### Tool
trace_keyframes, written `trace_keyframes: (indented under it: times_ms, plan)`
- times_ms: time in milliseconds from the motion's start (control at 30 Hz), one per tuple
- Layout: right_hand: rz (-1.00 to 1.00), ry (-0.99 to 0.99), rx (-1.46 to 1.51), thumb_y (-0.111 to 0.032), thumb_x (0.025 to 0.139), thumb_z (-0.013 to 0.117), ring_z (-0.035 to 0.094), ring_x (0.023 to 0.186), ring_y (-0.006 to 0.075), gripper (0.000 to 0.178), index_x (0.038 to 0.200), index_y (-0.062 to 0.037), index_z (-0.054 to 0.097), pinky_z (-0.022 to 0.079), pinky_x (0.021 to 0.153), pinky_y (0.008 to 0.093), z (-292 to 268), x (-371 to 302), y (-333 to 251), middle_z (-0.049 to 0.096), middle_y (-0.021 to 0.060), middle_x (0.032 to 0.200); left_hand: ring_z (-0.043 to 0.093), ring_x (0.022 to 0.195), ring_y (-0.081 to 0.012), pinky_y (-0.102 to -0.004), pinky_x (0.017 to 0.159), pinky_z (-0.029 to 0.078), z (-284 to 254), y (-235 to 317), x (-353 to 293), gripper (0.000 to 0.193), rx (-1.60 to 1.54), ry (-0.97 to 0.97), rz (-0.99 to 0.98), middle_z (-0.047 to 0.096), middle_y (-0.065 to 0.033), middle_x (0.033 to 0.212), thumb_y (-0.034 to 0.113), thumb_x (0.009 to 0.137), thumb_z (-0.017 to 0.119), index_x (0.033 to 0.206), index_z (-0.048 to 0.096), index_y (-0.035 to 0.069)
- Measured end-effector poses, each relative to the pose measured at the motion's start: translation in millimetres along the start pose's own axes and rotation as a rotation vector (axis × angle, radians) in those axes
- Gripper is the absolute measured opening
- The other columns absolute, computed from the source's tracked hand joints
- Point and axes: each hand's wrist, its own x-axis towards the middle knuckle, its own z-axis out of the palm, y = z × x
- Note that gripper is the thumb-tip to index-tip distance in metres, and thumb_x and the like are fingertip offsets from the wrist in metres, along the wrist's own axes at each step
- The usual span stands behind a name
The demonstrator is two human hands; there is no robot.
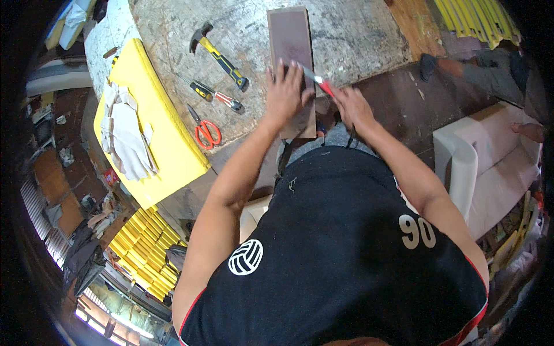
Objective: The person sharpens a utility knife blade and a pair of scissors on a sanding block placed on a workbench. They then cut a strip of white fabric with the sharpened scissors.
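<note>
A long narrow board [289, 36] with a dull purplish-brown face and lighter wooden ends lies on the worktable, running away from me. My left hand [284, 95] rests flat on its middle, fingers spread. A red-handled knife [326, 87] is gripped in my right hand [356, 111], just right of the board. Its silver blade points up and left, over the board's right edge beside my left fingertips. Whether the blade touches the board I cannot tell.
On the worn table [352, 40] left of the board lie a claw hammer [219, 56], two screwdrivers [214, 95] and orange-handled scissors [205, 128]. Pale gloves [128, 134] sit on a yellow foam sheet [173, 167]. A pale sofa [490, 155] stands at right; a person's leg [485, 75] shows beyond.
</note>
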Motion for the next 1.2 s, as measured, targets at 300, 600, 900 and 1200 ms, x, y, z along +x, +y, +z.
trace_keyframes:
  times_ms: [300,600,900,1200]
  plan:
    - [0.034,-0.053,-0.013,-0.020,0.099,0.057,0.057,0.089,0.0382,0.047,0.146,-0.0174,0.053,0.047,0.080,0.0467,-2,32,-2,0.059,0.0183,0.097,0.023,0.152,-0.0415,-0.0667,0.118,0.020,-23,-17,34,0.076,0.073,-0.033,0.001,0.042,-0.0138,0.158,0.059,0.095,0.054,0.152,0.043,0.009]
    - [-0.065,0.065,-0.016,-0.018,0.097,0.059,0.057,0.088,0.0376,0.049,0.146,-0.0188,0.052,0.050,0.080,0.0486,-7,26,-1,0.058,0.0149,0.097,0.024,0.151,-0.0414,-0.0669,0.119,0.017,-15,-16,38,0.080,0.017,0.043,-0.024,0.043,-0.0142,0.157,0.062,0.092,0.055,0.147,0.048,0.005]
    - [0.128,-0.107,0.412,-0.025,0.101,0.058,0.062,0.088,0.0317,0.046,0.144,-0.0115,0.051,0.050,0.081,0.0466,-17,-65,2,0.064,0.0152,0.099,0.019,0.151,-0.0477,-0.0644,0.119,0.016,-22,44,-50,0.079,-0.229,0.055,-0.092,0.040,-0.0183,0.157,0.055,0.095,0.058,0.151,0.043,0.002]
    - [0.638,-0.298,1.172,-0.038,0.106,0.052,0.059,0.058,0.0079,0.038,0.121,-0.0040,0.060,0.044,0.045,0.0238,5,14,13,0.069,0.0058,0.081,0.031,0.145,-0.0490,-0.0633,0.117,0.023,-8,-12,5,0.066,-0.272,0.201,-0.101,0.044,-0.0159,0.156,0.045,0.098,0.057,0.149,0.046,0.005]
